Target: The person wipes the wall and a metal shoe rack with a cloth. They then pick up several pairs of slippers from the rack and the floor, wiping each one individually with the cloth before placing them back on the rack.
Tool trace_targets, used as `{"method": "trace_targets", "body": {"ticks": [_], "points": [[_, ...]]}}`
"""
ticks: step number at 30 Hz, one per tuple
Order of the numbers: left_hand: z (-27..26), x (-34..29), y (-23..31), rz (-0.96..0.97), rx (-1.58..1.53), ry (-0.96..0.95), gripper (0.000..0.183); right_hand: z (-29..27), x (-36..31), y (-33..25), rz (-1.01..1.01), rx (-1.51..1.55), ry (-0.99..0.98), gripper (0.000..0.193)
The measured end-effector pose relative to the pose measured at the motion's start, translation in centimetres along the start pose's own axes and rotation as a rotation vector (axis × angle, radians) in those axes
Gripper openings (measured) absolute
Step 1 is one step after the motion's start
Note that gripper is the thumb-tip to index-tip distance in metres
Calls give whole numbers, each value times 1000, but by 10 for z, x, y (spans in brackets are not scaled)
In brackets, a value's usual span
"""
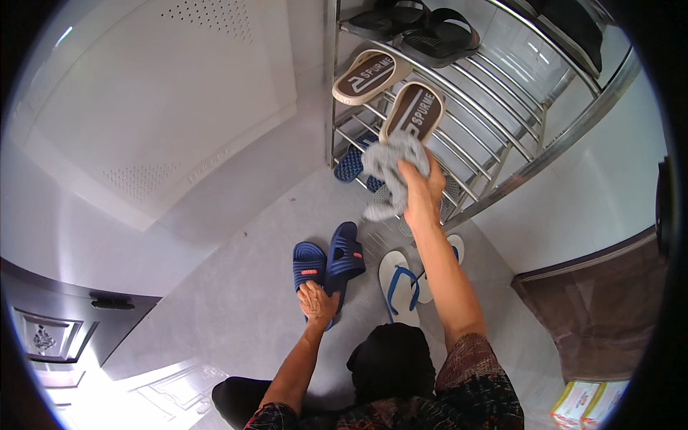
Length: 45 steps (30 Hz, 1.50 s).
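In my right hand point(424, 188) a crumpled grey cloth point(387, 168) is bunched, held up before the shoe rack point(494, 107). The cloth overlaps the toe of a beige slide with a brown footbed point(418, 107); whether it touches is unclear. Its mate point(367, 77) rests on the same shelf to the left. Down on the left, my left hand point(317, 301) grips a pair of navy slippers point(347, 251), its fingers at the left slipper's opening and its thumb against the right one. White flip-flops with blue straps point(393, 276) lie to the right, one partly behind my right forearm.
Black sandals point(441, 43) occupy the shelf above, and dark shoes point(573, 32) sit at the top right. Blue woven slippers point(349, 165) show low in the rack. White panels flank the floor point(236, 287). A brown cloth point(598, 308) and small packages point(584, 401) are at right.
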<state>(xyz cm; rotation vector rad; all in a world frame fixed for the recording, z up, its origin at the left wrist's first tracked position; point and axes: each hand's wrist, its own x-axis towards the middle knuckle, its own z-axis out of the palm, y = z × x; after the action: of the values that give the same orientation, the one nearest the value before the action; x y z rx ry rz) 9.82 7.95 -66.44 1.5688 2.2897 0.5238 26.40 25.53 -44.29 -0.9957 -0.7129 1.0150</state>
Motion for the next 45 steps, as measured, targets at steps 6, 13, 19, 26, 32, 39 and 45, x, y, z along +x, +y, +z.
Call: {"method": "trace_targets", "body": {"ticks": [6,13,19,26,32,39,45], "points": [[-36,45,23,-160,-1061,-528,49,-67,-72,14,-308,-567,-245,46],[-52,39,61,-333,-1800,-908,49,-113,-137,69,-102,-583,-853,49],[-20,30,8,-390,-1532,-662,37,-86,-91,44,-141,-785,-1000,56],[-36,23,-1,-371,-1775,-596,36,63,14,-1,-717,-1314,-494,77],[-20,8,-19,-518,-1824,-633,34,91,110,49,-692,-1566,-276,57],[-17,2,-38,-711,-1419,-581,50,82,122,72,-918,-1439,-70,56],[-12,10,-34,-373,-347,125,56,42,72,30,-1273,-1119,-166,55]]}}
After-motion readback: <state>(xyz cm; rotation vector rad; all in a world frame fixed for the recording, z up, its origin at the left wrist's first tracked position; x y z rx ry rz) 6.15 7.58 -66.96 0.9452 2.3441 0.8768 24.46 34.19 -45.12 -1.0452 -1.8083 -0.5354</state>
